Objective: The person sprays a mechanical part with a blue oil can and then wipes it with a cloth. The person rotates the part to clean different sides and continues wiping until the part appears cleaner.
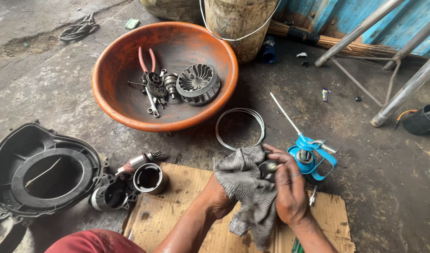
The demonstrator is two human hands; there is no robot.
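Both my hands meet low in the middle of the view, over a sheet of brown cardboard (177,220). My left hand (218,197) is wrapped in a grey rag (245,187) and mostly hidden under it. My right hand (287,182) pinches a small dark metal part (270,167) against the rag; most of that part is covered. A blue oil can (313,159) with a long thin spout stands just right of my right hand. A thin wire ring (239,129) lies on the floor right behind the rag.
An orange basin (130,107) holds red-handled pliers (147,58), a wrench, small gears and a finned fan wheel (198,83). A black engine cover (41,173) and motor housings (130,185) lie at left. A bucket (238,23), metal legs (402,93) and a blue wall stand behind.
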